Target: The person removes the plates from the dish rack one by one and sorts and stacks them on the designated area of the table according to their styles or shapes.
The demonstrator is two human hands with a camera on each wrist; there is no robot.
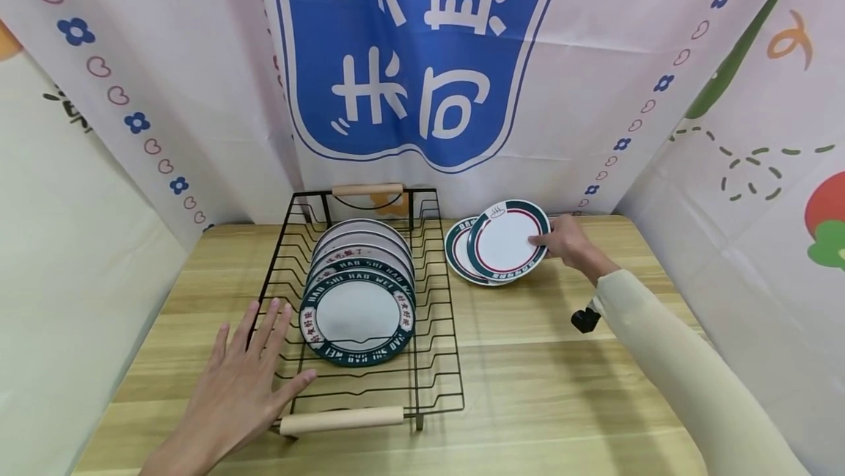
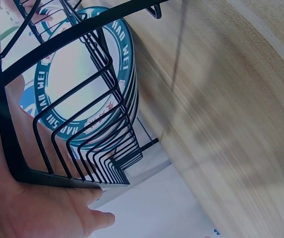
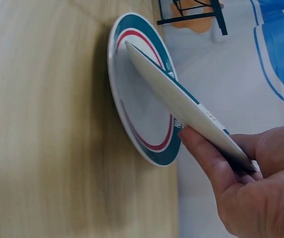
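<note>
My right hand pinches the edge of a white plate with a green rim, thumb on top and fingers beneath. In the right wrist view this plate is tilted above another green-rimmed plate that lies on the table. My left hand rests on the near left side of a black wire dish rack, its fingers spread and straight. Several plates stand in a row in the rack; the front plate faces me with green rim and white lettering. In the left wrist view the rack's wires pass across the hand.
The rack has wooden handles, the near handle at the front. A wooden table carries everything. A white cloth backdrop hangs behind, with side walls left and right. A small black object shows beside the right sleeve.
</note>
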